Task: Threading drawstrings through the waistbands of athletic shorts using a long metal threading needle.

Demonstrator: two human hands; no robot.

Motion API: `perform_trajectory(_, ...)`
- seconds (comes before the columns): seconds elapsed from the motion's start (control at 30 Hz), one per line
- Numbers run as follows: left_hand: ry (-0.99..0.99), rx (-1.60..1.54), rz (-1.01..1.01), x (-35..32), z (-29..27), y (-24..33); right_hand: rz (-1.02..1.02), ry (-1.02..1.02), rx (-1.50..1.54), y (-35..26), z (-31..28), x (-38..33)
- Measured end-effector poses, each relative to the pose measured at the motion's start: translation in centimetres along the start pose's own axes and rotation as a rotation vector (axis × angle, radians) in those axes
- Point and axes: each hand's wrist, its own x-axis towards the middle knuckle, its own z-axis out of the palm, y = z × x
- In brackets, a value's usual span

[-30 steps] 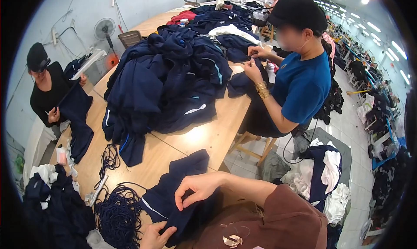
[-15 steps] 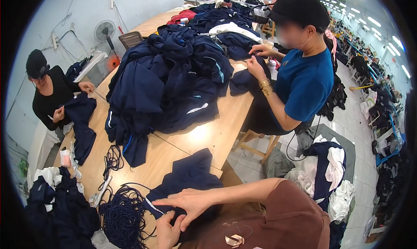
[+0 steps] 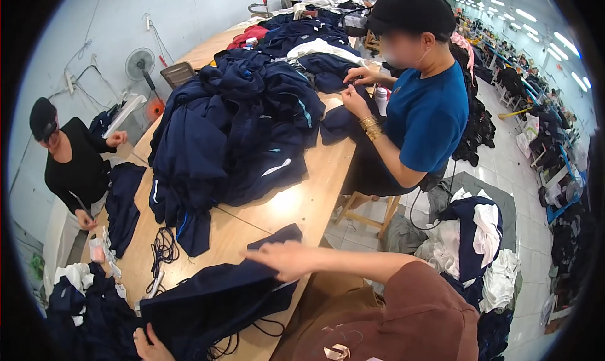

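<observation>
A dark navy garment [image 3: 211, 292] is spread across the near part of the table, its left part over a heap of navy cord. At its lower left edge, my left hand [image 3: 150, 345] grips the cloth; some of its fingers are cut off by the frame. My right hand [image 3: 283, 260], slightly blurred, lies over the garment's right part with the index finger stretched out to the left. A corner of navy cloth shows just beyond that hand. Loops of navy cord [image 3: 271, 328] stick out from under the garment's lower edge.
A large navy clothing pile [image 3: 233, 128] covers the middle of the wooden table [image 3: 328, 172]. A cord bundle [image 3: 164, 244] lies left. Navy and white cloth [image 3: 88, 304] is heaped lower left. One person [image 3: 422, 109] sits at the right edge, another [image 3: 75, 159] stands left.
The garment has been spread leftward over the cord heap. My left hand has moved left and down with its edge; my right hand has moved up and right. The person at left has released a navy piece.
</observation>
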Motion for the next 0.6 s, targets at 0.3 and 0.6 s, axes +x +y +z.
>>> perform_trajectory(0.3, -0.31, -0.553, 0.289, -3.0, 0.4, 13.4, -0.562, 0.294, 0.096, -5.0, -2.4, -0.9)
perform_trajectory(0.6, -0.57, -0.707, -0.26, -8.3, 5.0, 5.9, -0.454, 0.547, 0.339, -2.6, -6.1, -3.5)
